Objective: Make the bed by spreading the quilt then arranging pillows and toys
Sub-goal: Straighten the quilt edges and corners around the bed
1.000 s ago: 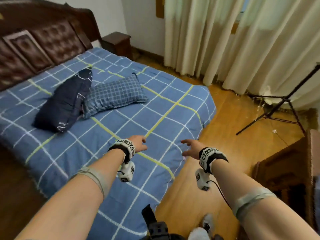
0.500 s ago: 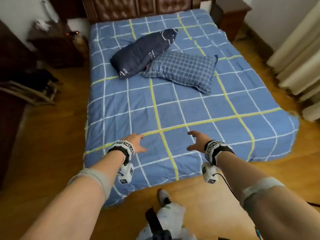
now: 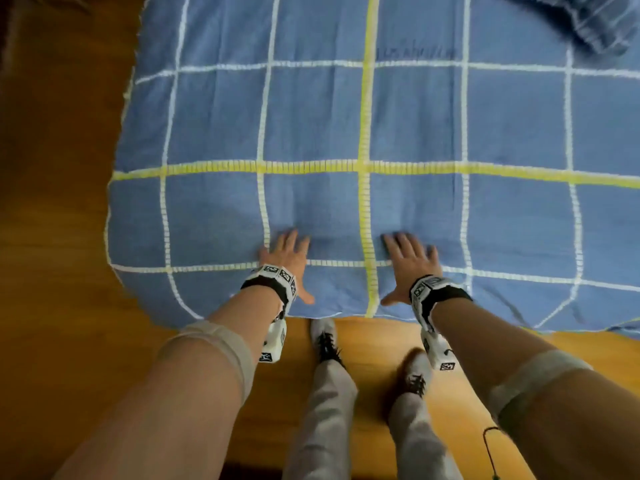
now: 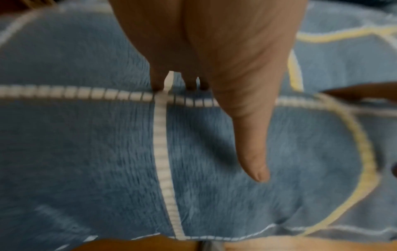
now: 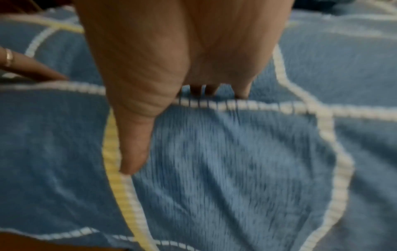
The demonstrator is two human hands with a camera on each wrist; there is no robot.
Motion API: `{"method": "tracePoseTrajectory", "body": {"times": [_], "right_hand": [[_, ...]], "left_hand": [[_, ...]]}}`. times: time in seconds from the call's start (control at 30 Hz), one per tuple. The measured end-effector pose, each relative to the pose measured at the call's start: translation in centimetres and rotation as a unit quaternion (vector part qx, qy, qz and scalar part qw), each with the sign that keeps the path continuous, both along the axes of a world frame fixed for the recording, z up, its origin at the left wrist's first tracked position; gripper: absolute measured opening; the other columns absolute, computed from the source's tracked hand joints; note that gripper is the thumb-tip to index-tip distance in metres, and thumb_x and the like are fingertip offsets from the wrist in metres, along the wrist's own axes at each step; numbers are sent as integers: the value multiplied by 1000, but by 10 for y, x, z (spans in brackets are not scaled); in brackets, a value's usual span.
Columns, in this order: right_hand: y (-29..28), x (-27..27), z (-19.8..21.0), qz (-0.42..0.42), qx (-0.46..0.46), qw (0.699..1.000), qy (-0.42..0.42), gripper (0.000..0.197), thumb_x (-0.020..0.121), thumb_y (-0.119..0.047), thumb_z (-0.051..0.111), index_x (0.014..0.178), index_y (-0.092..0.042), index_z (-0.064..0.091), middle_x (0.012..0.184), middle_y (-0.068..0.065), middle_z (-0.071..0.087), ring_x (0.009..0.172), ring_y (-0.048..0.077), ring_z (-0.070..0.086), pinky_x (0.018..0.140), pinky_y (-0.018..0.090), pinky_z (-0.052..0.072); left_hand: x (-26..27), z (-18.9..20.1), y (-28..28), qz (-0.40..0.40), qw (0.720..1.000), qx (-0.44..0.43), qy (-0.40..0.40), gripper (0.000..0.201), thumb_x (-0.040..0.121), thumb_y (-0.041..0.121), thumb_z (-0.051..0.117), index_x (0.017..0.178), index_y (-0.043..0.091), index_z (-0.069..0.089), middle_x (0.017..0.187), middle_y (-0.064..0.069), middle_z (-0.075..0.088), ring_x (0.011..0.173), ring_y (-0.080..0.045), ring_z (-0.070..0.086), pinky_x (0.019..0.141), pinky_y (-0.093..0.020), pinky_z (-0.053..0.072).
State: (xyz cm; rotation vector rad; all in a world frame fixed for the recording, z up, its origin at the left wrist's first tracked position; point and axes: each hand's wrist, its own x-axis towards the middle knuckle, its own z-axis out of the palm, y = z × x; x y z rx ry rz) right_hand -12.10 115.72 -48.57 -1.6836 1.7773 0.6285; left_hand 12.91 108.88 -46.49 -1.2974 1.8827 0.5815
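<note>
A blue quilt [image 3: 415,126] with white and yellow grid lines lies spread over the bed. My left hand [image 3: 289,256] lies flat on it near the foot edge, fingers straight and spread. My right hand [image 3: 408,259] lies flat the same way, just right of the long yellow stripe [image 3: 363,209]. In the left wrist view my left hand [image 4: 214,56] presses the quilt [image 4: 86,152] with the thumb stretched out. The right wrist view shows my right hand [image 5: 182,56] on the quilt [image 5: 236,161] likewise. A checked blue pillow [image 3: 585,19] shows at the top right corner.
Wooden floor [image 3: 59,237] runs along the bed's left side and in front of its foot edge. My legs and pale shoes [image 3: 323,336] stand on the floor right against the bed's foot. A dark cable [image 3: 490,452] hangs at the lower right.
I have stepped up to the foot of the bed and leaned over it. Both hands came down from hovering in the air to lie flat on the quilt.
</note>
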Motion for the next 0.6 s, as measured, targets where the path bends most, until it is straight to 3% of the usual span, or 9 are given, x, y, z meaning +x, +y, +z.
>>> {"method": "tracePoseTrajectory", "body": {"times": [0.03, 0.1, 0.17, 0.23, 0.33, 0.43, 0.5, 0.6], "right_hand": [[3, -1, -19, 1, -33, 999, 8, 135, 54, -60, 84, 154, -28, -1, 161, 1, 7, 149, 26, 8, 117, 59, 15], [5, -4, -44, -3, -115, 993, 4, 114, 56, -52, 86, 149, -27, 25, 150, 3, 33, 138, 30, 33, 110, 53, 32], [1, -4, -49, 19, -144, 989, -1, 77, 63, -45, 84, 129, -24, 48, 127, 4, 54, 117, 30, 51, 90, 44, 47], [-5, 1, -40, 37, -107, 994, -7, 46, 78, -43, 74, 114, -21, 57, 111, 5, 64, 103, 30, 61, 73, 38, 48], [-10, 4, -11, 75, -72, 995, -4, 33, 88, -46, 62, 111, -22, 60, 103, 4, 68, 94, 30, 65, 68, 35, 49], [6, 4, 12, 109, -54, 992, -28, 26, 88, -43, 58, 104, -23, 62, 94, 2, 70, 89, 28, 66, 66, 33, 49], [26, 10, 16, 88, -48, 995, -24, 19, 89, -35, 57, 103, -23, 63, 91, 2, 70, 86, 28, 67, 64, 32, 47], [47, 19, 5, -19, 8, 999, -40, 33, 89, -26, 62, 121, -23, 54, 110, 4, 67, 97, 31, 66, 73, 38, 54]], "left_hand": [[-2, -19, 3, -8, 1000, -26, -2, 140, 47, 66, 84, 152, 20, 6, 160, -10, 4, 148, -33, 10, 112, -62, 25], [-8, -43, 3, -19, 995, -93, 8, 127, 45, 60, 87, 145, 17, 21, 149, -12, 24, 138, -33, 27, 108, -58, 33], [-18, -46, -2, -38, 995, -96, 18, 101, 58, 53, 86, 137, 15, 35, 139, -12, 39, 128, -32, 40, 102, -50, 40], [-25, -34, -3, -61, 996, -66, 24, 60, 78, 41, 76, 125, 13, 51, 128, -11, 55, 118, -31, 54, 93, -43, 48], [-26, -10, 0, -66, 997, -29, 4, 26, 92, 28, 63, 113, 14, 62, 117, -11, 65, 108, -31, 62, 86, -39, 53], [-16, 5, 12, -87, 996, 13, 1, 24, 92, 31, 62, 110, 15, 62, 111, -10, 67, 103, -30, 64, 87, -39, 54], [-10, 6, 27, -91, 995, 33, -15, 28, 90, 34, 64, 111, 16, 62, 109, -8, 67, 102, -28, 65, 87, -39, 55], [-8, -1, 41, -56, 996, 59, -41, 36, 88, 29, 66, 120, 13, 56, 114, -7, 65, 105, -28, 64, 85, -40, 55]]}}
